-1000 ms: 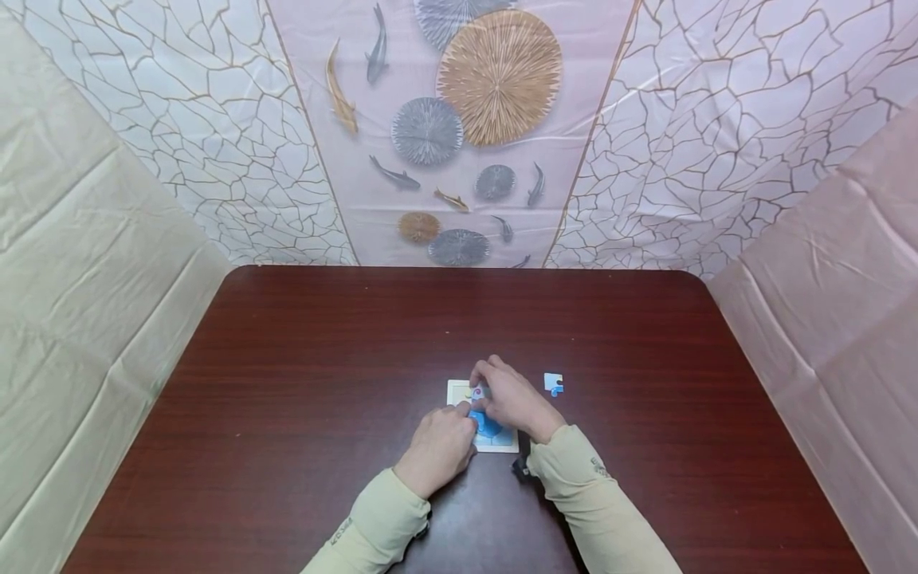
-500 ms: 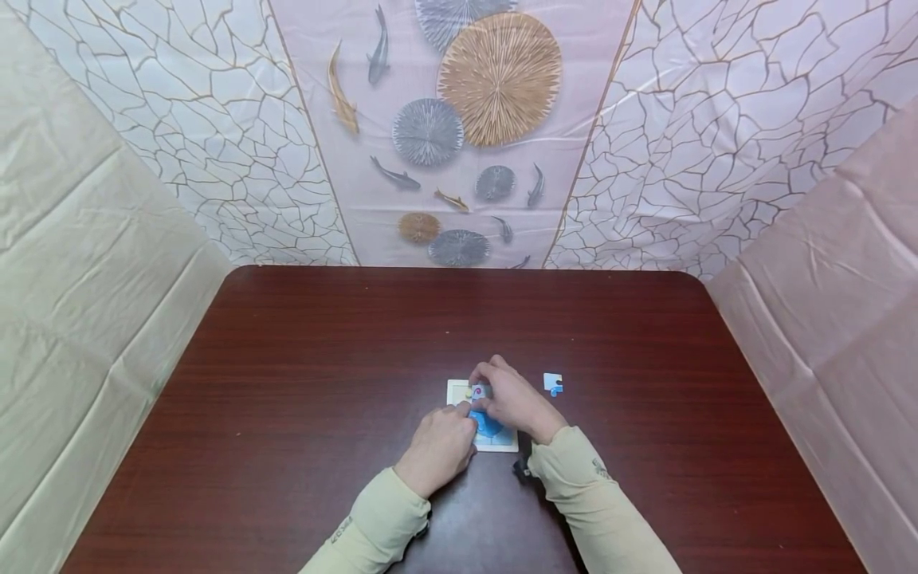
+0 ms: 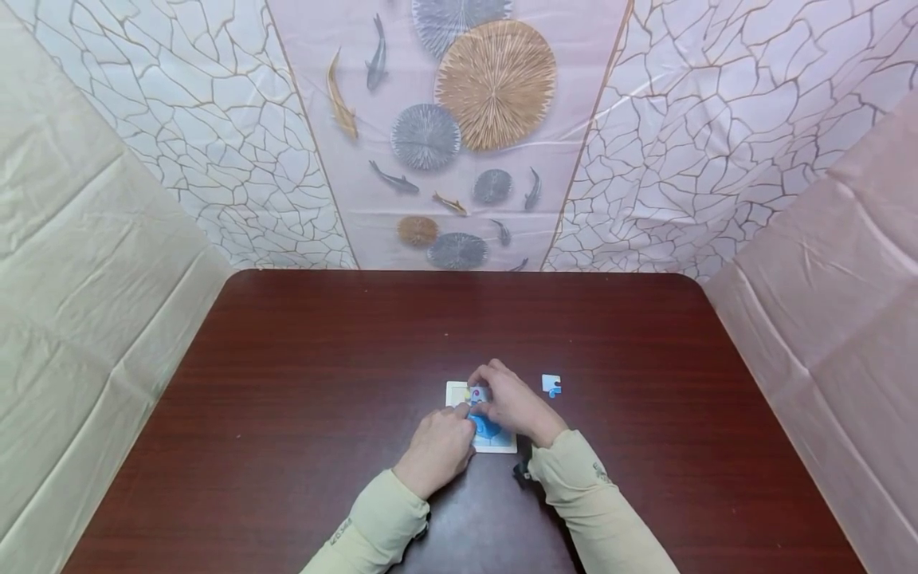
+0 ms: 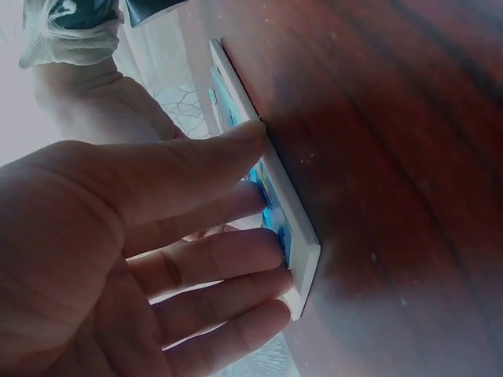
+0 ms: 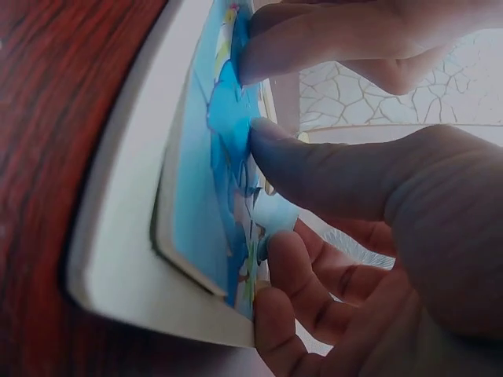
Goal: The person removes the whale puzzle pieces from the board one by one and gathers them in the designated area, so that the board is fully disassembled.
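A small square jigsaw puzzle in a white frame (image 3: 495,450) lies on the table, its picture mostly blue. My left hand (image 3: 437,450) holds the frame at its left side; in the left wrist view the thumb (image 4: 250,135) lies over the frame's edge and the other fingertips touch the board. Over the puzzle's upper right, my right hand (image 3: 512,402) pinches a puzzle piece (image 3: 479,393) with a pink swirl. From the right wrist, this pale blue piece (image 5: 275,212) appears tilted between thumb and fingers, against the board. The fingers hide part of the puzzle.
One loose light-blue jigsaw piece (image 3: 551,385) lies to the right of the frame. The dark red-brown table (image 3: 323,343) ends at a patterned cloth wall (image 3: 459,183), with pale cloth at both sides.
Both hands stay in nearly the same place over the puzzle. The head view has tilted very slightly; the loose piece stays put on the table.
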Available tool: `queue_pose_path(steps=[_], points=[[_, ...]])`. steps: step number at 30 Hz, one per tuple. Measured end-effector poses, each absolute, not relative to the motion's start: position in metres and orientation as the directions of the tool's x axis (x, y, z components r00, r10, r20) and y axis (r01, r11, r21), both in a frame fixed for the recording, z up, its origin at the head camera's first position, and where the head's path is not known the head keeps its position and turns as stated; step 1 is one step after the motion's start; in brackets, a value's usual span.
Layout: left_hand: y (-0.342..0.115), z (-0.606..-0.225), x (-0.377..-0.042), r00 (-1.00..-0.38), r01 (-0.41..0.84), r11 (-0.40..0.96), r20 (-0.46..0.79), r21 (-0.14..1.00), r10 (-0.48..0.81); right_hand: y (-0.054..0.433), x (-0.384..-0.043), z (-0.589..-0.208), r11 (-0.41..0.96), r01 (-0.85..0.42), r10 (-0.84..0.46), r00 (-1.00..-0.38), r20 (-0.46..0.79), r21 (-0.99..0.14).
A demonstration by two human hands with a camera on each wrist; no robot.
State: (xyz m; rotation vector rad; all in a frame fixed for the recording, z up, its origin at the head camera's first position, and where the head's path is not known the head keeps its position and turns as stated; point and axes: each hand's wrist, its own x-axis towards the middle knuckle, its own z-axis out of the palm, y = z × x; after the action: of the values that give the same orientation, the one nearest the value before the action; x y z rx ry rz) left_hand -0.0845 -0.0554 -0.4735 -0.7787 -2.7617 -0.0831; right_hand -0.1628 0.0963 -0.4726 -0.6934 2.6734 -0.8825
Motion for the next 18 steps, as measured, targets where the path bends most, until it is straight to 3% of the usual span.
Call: queue_pose_path(steps=[18], points=[[-0.0561, -0.4739, -0.0853, -0.818, 0.527, 0.850, 0.279, 0.011, 0.503, 0.0984, -0.1611, -0.4735, 0.695, -0.388, -0.532, -0.844, -0.069, -0.605]])
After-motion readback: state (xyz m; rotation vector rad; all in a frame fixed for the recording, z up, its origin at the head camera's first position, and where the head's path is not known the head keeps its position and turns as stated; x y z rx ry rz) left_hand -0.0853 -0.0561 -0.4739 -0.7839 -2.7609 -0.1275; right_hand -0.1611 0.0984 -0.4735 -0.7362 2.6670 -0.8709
